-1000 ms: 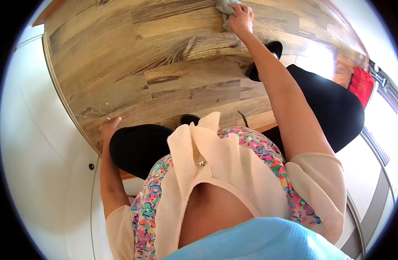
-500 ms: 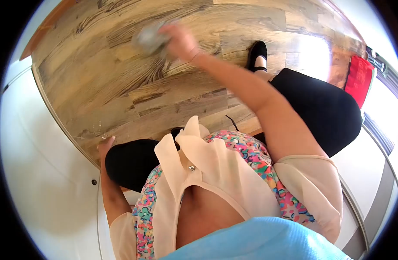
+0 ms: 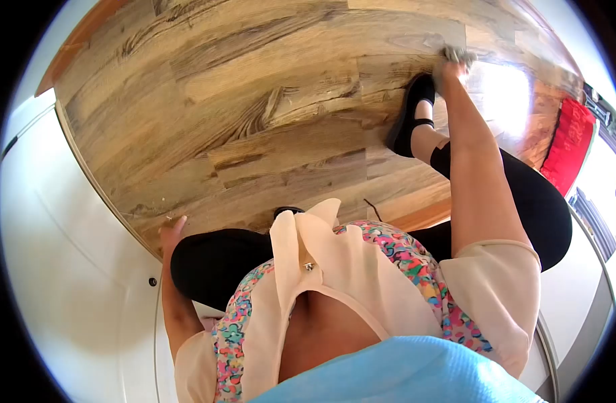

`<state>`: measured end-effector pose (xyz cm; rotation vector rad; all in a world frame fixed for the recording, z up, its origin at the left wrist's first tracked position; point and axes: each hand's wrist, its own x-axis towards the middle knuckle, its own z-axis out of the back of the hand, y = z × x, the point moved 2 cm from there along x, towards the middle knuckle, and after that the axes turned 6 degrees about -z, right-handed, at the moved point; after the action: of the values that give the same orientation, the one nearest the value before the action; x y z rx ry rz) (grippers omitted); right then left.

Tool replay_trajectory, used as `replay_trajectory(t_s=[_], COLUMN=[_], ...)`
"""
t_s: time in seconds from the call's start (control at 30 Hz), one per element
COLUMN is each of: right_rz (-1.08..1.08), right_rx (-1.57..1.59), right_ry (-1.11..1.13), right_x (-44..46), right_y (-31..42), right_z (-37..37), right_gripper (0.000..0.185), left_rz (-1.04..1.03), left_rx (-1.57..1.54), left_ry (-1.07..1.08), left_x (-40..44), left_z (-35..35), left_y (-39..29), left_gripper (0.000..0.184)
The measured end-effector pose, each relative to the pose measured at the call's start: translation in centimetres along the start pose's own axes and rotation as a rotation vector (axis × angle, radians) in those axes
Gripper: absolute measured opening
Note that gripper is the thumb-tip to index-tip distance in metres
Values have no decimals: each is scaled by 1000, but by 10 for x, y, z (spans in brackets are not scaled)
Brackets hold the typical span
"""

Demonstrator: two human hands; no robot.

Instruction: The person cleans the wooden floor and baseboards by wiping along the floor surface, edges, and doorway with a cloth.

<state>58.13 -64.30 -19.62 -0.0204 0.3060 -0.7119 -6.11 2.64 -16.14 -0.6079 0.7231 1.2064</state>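
My right hand (image 3: 451, 72) is stretched far out to the right over the wood-look floor (image 3: 274, 74). It is closed on a grey cloth (image 3: 459, 55), bunched up and pressed to the boards just past my black shoe (image 3: 415, 111). Motion smears the hand and the cloth slightly. At the lower left, my left hand (image 3: 172, 230) rests on the floor beside my bent knee, its thumb and a finger apart and no object visible in it. Small whitish specks (image 3: 163, 199) lie on the boards in front of it.
A white cabinet or door panel (image 3: 73, 269) curves along the left side. Something red and fabric-like (image 3: 568, 144) stands at the right, near a metal frame. Bright glare (image 3: 506, 97) falls on the floor between it and my right hand. A light blue cloth (image 3: 395, 369) covers the bottom edge.
My right hand has swept the grey cloth across the floor from the upper left to the right, beyond my shoe. My left hand has stayed about where it was; the view has shifted slightly.
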Motion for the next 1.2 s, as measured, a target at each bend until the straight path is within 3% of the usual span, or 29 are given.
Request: replay_trajectory(t_s=[0.1,0.17,0.27,0.33,0.37,0.4,0.47,0.5,0.53,0.57,0.63,0.67,0.73,0.77,0.8,0.83,0.93,1.0,1.03,1.1,1.17,1.2], right_rz=[507,661,1030,1314,1475,1610,1862,1897,1897,1904,1673,1644,1534,1458,1322,1340,1475,1368,1353,1322,1227,1205], right_rx=[37,137,73,116,13,-90,-90,-59,-27,-31,33,44,64,-51,-237,-257,-429,-430,-416,-159,-110,-119], right_ry=[-225,-354,-44,62,97,418,456,801,1152,1142,1673,1688,1693,1425,1354,1144,572,413,406,416,241,250], right_x=[-80,-160,-366,-457,-503,-540,-598,-610,-617,-614,-598,-567,-481,-435,-398,-351,-211,-153,-136,-109,-126,-131], right_y=[101,140,186,177,167,163,130,124,122,128,147,164,196,209,221,227,228,210,198,178,155,149], right_z=[-14,-13,-46,-80,-95,-104,-129,-128,-123,-119,-108,-86,-15,16,57,71,116,134,134,131,116,91], right_gripper=[46,36,39,44,35,32,26,33,41,41,50,48,50,51,53,54,52,47,47,44,43,52], left_rz=[-40,-47,39,-152,-144,-133,-130,-44,-2,39,122,114,-6,-13,26,66,-201,18,1,-129,-353,-471], left_rx=[-41,7,66,-23,-33,-101,-195,-49,21,91,117,108,-9,-14,-56,-96,-386,45,55,348,551,578], left_ry=[38,66,74,29,22,30,25,66,81,100,100,105,-67,-68,-27,13,-85,-48,-53,-155,-323,-391], left_x=[7,13,17,17,20,28,43,49,51,53,52,45,32,23,13,3,55,25,35,6,-23,-34], left_z=[-1,0,-1,-8,-13,-18,-25,-24,-21,-19,-19,-18,-12,-4,6,15,-20,8,12,38,68,81], left_y=[9,15,18,23,32,41,44,47,49,50,51,45,34,22,8,-6,78,38,45,1,-59,-93], left_gripper=[87,87,88,90,90,90,89,87,85,84,81,81,77,77,75,74,71,65,65,63,63,63])
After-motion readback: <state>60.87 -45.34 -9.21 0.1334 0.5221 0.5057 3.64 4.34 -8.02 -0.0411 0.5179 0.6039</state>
